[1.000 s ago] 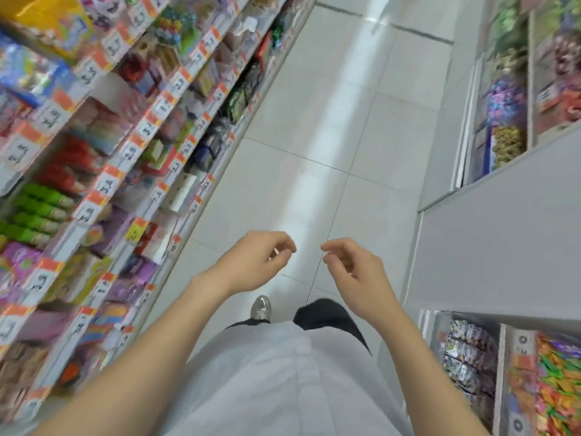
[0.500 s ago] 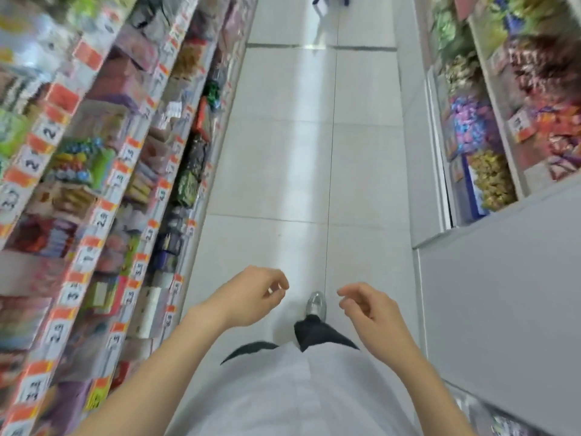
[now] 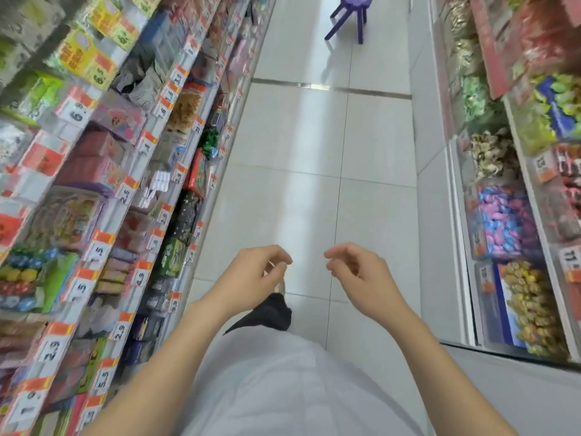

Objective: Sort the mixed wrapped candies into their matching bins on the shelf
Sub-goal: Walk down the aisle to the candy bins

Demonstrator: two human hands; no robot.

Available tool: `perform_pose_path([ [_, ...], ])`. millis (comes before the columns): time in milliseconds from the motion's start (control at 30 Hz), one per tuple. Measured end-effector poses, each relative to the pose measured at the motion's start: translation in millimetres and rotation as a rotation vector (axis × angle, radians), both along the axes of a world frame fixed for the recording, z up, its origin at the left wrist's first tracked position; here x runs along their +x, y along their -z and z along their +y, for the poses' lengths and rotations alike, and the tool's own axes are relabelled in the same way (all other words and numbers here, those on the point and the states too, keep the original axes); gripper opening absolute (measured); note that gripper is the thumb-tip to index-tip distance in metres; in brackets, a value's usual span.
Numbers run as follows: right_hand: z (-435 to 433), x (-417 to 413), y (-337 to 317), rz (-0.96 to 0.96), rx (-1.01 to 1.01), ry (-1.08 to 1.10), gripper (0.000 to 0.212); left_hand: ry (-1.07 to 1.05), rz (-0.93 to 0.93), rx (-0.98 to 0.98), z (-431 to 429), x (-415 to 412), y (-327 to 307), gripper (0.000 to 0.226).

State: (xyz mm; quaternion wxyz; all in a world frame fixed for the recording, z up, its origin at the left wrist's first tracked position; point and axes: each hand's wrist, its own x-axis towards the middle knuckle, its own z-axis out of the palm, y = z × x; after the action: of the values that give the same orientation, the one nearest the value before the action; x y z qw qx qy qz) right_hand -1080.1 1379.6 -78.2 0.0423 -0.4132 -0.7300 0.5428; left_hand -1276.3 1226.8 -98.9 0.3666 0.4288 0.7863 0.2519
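My left hand (image 3: 251,278) and my right hand (image 3: 358,275) hover side by side in front of my waist, over the white tiled aisle. The fingers of both are loosely curled, and I see no candy in either. The candy shelf (image 3: 457,215) runs along the right. Its bins hold pink and blue wrapped candies (image 3: 503,225), gold wrapped candies (image 3: 531,306), brown and white candies (image 3: 493,152) and green candies (image 3: 474,96). Neither hand touches the shelf.
A long shelf of packaged snacks with orange price tags (image 3: 125,190) lines the left side. A purple stool (image 3: 349,14) stands far down the aisle. A grey shelf top (image 3: 518,388) juts out at lower right. My shoe (image 3: 280,288) shows under my left hand.
The view has swung up and along the aisle, bringing the right-hand candy bins and the stool into sight. Both hands stay close together in front of me, still holding nothing.
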Motion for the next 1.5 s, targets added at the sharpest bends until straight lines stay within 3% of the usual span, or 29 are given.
perform_pose_path([
  [233,137.9,-98.0,-17.3,-0.039,0.018,0.114,0.021,0.103,0.0,0.001,189.8,-127.9,-15.8,0.019],
  [533,349.1,-167.3,12.5,-0.069,-0.026,0.281,0.023,0.27,0.027,-0.063,431.1,-237.5,-0.5,0.018],
  [733,515.9,-239.1,15.2,-0.05,-0.031,0.231,0.022,0.305,0.064,-0.112,589.0,-293.5,-11.7,0.019],
  [1067,796.5,-415.6,9.0,-0.015,0.052,0.063,0.022,0.154,0.034,-0.036,822.9,-434.7,-5.4,0.022],
  [1300,963.9,-538.8,2.9,-0.03,0.063,0.116,0.021,0.182,0.031,-0.052,1006.0,-559.2,-1.8,0.019],
  [1500,1078.7,-579.3,2.2,-0.096,0.003,0.231,0.022,0.343,0.033,-0.046,1181.6,-629.8,-22.1,0.02],
])
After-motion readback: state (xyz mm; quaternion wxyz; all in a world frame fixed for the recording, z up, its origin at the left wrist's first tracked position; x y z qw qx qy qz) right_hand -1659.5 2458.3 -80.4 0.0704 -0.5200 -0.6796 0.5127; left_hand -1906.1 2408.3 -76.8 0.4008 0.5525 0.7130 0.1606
